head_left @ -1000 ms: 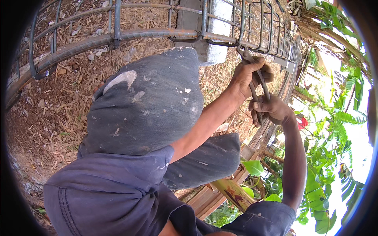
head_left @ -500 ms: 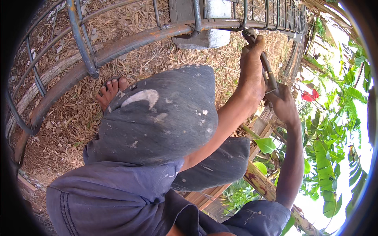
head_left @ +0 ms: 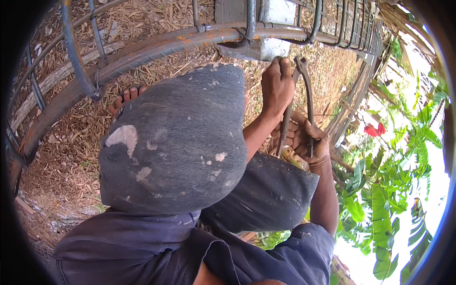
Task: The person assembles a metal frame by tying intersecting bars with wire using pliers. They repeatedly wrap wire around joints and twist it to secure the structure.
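Observation:
Metal pincers (head_left: 309, 95) with long dark handles are at the right of the middle, jaws toward the rebar cage and handles spread apart. My right hand (head_left: 308, 137) holds them by the handle ends, its thumb over the right handle and its fingers around the left one. My left hand (head_left: 278, 88) is closed beside the pincers' jaws, thumb pressed to the fingers; what it pinches, if anything, is hidden. Just beyond both hands runs the cage's thick, rusty lower bar (head_left: 190, 39), with bent stirrups (head_left: 251, 19) tied to it by wire.
My knees (head_left: 175, 142) in dark, stained trousers fill the middle, below the cage. A grey concrete block (head_left: 273, 47) stands under the bar. Dry leaves and chips cover the ground (head_left: 71, 166). Wooden poles (head_left: 356, 90) and green plants (head_left: 384, 213) are at the right.
The pincers have moved away from the bar, back toward me, and their handles have spread. My left hand has left them and closed beside the jaws; my right hand has shifted inward.

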The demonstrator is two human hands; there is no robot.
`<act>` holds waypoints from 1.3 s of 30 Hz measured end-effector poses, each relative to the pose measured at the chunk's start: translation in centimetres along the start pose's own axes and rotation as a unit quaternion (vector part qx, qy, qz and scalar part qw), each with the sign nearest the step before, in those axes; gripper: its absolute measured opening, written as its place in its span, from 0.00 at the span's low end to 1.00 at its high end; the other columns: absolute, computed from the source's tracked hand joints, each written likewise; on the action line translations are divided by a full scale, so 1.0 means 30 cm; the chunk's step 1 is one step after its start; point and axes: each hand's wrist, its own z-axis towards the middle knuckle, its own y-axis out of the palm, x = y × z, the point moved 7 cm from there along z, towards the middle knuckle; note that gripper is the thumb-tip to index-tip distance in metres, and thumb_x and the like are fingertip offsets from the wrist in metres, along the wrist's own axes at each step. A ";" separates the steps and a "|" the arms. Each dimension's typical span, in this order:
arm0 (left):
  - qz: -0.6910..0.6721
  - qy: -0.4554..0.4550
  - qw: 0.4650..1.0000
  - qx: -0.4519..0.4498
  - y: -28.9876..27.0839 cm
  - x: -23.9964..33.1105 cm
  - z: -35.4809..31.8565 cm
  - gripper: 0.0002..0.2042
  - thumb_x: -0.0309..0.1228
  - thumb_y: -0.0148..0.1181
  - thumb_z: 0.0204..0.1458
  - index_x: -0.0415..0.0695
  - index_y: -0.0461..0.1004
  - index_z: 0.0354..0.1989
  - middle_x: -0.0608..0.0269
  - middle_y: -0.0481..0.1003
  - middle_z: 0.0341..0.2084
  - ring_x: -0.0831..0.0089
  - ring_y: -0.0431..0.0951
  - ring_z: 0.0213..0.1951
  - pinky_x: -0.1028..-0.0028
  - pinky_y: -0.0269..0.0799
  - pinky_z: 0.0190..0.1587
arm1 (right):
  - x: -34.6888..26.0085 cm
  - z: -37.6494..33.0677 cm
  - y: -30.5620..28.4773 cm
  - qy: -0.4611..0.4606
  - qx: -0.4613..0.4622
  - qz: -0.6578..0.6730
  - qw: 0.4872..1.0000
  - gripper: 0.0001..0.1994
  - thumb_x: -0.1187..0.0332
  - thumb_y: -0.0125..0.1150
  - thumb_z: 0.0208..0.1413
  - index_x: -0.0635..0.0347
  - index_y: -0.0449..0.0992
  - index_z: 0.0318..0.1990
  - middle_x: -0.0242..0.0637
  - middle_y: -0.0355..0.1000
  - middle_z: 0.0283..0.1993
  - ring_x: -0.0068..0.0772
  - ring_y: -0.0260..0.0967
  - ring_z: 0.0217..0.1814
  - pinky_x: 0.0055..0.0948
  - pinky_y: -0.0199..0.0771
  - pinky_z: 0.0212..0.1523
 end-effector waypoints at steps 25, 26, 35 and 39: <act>0.031 0.124 0.966 -0.225 0.504 -0.215 -0.059 0.24 0.52 0.45 0.65 0.43 0.69 0.27 0.79 0.55 0.12 0.88 0.52 0.15 0.82 0.46 0.16 | 0.205 0.177 -0.950 -0.285 0.400 -0.322 0.810 0.18 0.73 0.53 0.53 0.64 0.77 0.52 0.54 0.64 0.65 0.50 0.57 0.70 0.44 0.53 0.70; 0.028 0.110 0.968 -0.225 0.505 -0.218 -0.050 0.24 0.51 0.45 0.65 0.43 0.69 0.28 0.80 0.54 0.12 0.88 0.52 0.15 0.82 0.46 0.16 | 0.110 0.148 -0.915 -0.349 0.358 -0.165 0.850 0.21 0.72 0.48 0.54 0.67 0.73 0.55 0.54 0.60 0.68 0.50 0.55 0.72 0.44 0.51 0.71; 0.228 0.233 0.925 -0.194 0.514 -0.072 0.011 0.21 0.44 0.50 0.65 0.39 0.71 0.26 0.68 0.63 0.17 0.78 0.63 0.20 0.73 0.60 0.23 | -0.084 0.365 -0.535 -0.435 0.049 0.080 0.896 0.17 0.64 0.54 0.65 0.66 0.74 0.55 0.33 0.73 0.33 0.14 0.60 0.24 0.18 0.60 0.25; 0.525 0.537 0.652 -0.103 0.506 0.203 -0.060 0.14 0.38 0.59 0.57 0.38 0.77 0.27 0.58 0.74 0.25 0.59 0.72 0.33 0.61 0.65 0.39 | -0.122 0.447 -0.519 -0.416 0.028 0.148 0.897 0.15 0.66 0.53 0.66 0.64 0.75 0.55 0.27 0.68 0.26 0.11 0.55 0.21 0.16 0.53 0.21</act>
